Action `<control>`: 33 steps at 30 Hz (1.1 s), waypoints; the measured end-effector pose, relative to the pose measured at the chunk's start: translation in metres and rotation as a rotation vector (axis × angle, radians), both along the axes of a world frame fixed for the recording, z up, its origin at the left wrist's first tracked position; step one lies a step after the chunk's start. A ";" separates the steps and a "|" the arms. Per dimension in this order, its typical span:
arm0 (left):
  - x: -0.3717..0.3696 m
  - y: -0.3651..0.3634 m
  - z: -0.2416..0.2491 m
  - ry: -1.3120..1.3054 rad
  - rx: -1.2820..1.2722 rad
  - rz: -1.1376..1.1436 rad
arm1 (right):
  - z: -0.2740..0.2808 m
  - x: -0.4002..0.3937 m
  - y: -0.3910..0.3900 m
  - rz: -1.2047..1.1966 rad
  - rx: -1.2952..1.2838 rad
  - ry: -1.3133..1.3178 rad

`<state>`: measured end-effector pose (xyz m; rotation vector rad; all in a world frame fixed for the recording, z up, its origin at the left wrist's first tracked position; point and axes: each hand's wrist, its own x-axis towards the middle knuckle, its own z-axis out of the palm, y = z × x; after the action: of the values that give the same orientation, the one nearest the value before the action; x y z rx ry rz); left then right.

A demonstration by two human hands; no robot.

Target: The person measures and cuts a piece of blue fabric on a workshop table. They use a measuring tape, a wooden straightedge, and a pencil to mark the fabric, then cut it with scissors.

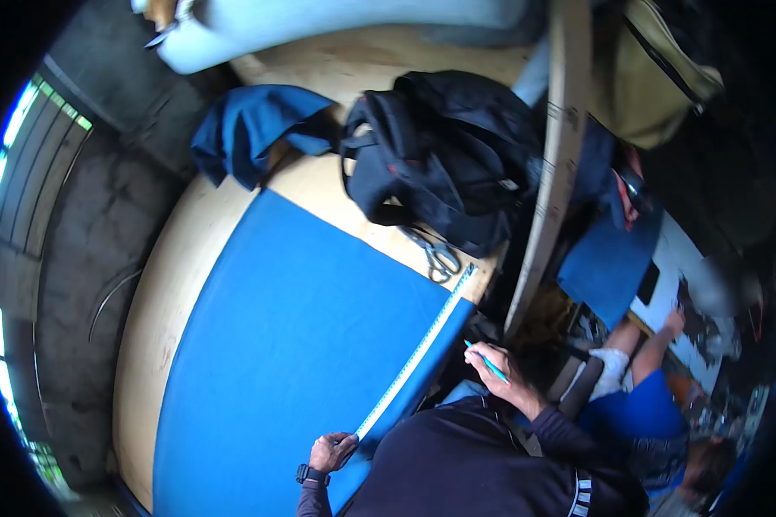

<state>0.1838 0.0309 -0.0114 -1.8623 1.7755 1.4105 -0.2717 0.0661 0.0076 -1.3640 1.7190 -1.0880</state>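
Note:
A large blue sheet [293, 345] lies flat on the wooden table [168, 258]. Along its right side runs a white measuring tape [414, 362], reaching just past the sheet's upper right corner. My left hand [332, 451], with a black watch on the wrist, grips the tape's lower end against the sheet. My right hand [500, 370] holds a teal pen [489, 363] in the air, to the right of the sheet's edge. Near the tape's upper end, scissors [440, 258] rest on bare wood.
A black backpack [448, 155] and a crumpled dark blue cloth [254, 125] lie at the table's far side. A wooden post [557, 164] rises at the right. Beyond it, a person in blue [638, 414] works at another table.

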 end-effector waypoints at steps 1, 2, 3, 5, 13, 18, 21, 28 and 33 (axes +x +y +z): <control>0.012 0.006 -0.006 -0.009 -0.004 0.000 | 0.002 0.000 -0.001 0.033 0.054 -0.046; 0.015 0.011 0.000 -0.047 0.013 0.068 | 0.000 0.002 -0.005 0.055 0.051 -0.045; 0.019 0.016 0.000 -0.051 0.003 0.108 | -0.004 0.003 -0.007 0.065 0.055 -0.044; 0.027 0.027 0.001 -0.066 0.009 0.145 | -0.011 0.004 -0.016 0.087 0.070 -0.053; -0.042 0.001 0.005 -0.038 -0.078 -0.160 | -0.004 -0.011 -0.030 0.117 -0.079 0.038; -0.113 -0.043 0.004 -0.029 -0.044 -0.221 | 0.054 -0.041 -0.012 -0.019 -0.068 0.046; -0.107 -0.046 -0.027 0.122 -0.066 -0.293 | 0.098 -0.098 -0.008 -0.398 -0.387 0.152; -0.115 -0.048 -0.009 0.083 -0.083 -0.457 | -0.061 -0.262 -0.052 -0.622 0.034 -0.309; -0.113 -0.042 0.017 0.106 -0.054 -0.360 | -0.068 -0.264 -0.119 -0.117 0.084 0.034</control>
<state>0.0705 -0.0108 0.0056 -1.4161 2.0884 1.3535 -0.5356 -0.0528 -0.0608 -1.2498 1.8676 -1.0488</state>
